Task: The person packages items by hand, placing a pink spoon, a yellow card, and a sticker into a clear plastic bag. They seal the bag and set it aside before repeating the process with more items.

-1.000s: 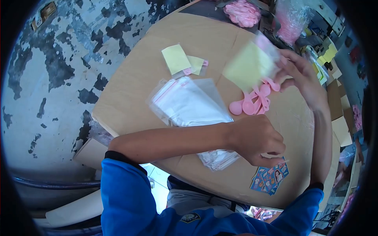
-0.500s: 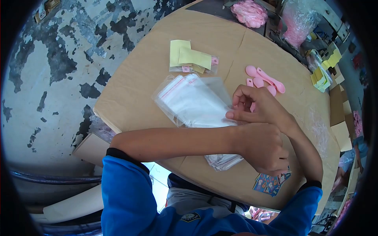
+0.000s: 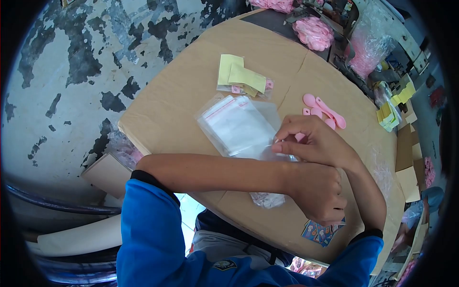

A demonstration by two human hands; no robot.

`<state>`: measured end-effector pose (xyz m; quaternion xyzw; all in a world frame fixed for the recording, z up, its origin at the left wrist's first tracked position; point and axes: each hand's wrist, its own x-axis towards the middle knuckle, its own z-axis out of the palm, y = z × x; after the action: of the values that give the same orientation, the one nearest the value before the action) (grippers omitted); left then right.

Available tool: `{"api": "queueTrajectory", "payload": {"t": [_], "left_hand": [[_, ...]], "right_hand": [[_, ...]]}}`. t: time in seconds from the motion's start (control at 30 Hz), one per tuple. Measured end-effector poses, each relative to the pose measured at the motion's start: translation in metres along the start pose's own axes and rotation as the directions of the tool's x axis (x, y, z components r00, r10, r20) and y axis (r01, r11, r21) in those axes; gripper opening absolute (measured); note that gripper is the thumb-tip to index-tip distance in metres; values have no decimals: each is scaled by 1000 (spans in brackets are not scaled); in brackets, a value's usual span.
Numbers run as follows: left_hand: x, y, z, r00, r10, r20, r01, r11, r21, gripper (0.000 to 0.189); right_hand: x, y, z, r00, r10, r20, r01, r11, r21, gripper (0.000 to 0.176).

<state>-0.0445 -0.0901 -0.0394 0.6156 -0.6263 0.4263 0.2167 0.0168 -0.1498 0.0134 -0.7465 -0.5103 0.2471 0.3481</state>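
Observation:
My right hand [image 3: 313, 138] is closed in a pinch, thumb against fingertips, on the edge of a clear plastic bag [image 3: 287, 156] by the stack's right end. The stack of clear resealable bags [image 3: 239, 124] with a red line along the top lies left of it. My left forearm crosses in front, over the stack's lower part. My left hand [image 3: 318, 193] is curled into a fist just above the blue printed cards [image 3: 322, 233]; whatever its fingers hold is hidden. Pink plastic spoons [image 3: 325, 111] lie beyond my right hand, partly covered by it.
Packed bags with yellow cards [image 3: 245, 76] lie at the back of the brown paper-covered table [image 3: 167, 110]. More clear plastic [image 3: 267, 199] sits under my left forearm. Bundles of pink items [image 3: 313, 33], an open cardboard box [image 3: 406, 165] and yellow-carded packs [image 3: 388, 116] stand along the right side.
The view has shifted slightly. My right hand has drawn a little toward the stack's end, and the bags near its fingers have shifted. My left hand remains a fist over the cards.

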Motion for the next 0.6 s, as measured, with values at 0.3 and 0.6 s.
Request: {"api": "queueTrajectory", "payload": {"t": [0.3, 0.6], "left_hand": [[14, -15, -10, 887, -338, -313, 272, 933, -235, 31], [8, -25, -1, 301, -854, 424, 529, -220, -819, 51]], "right_hand": [[-67, -17, -48, 708, 5, -706, 207, 954, 215, 14], [-129, 16, -26, 792, 329, -514, -120, 909, 398, 15]]}}
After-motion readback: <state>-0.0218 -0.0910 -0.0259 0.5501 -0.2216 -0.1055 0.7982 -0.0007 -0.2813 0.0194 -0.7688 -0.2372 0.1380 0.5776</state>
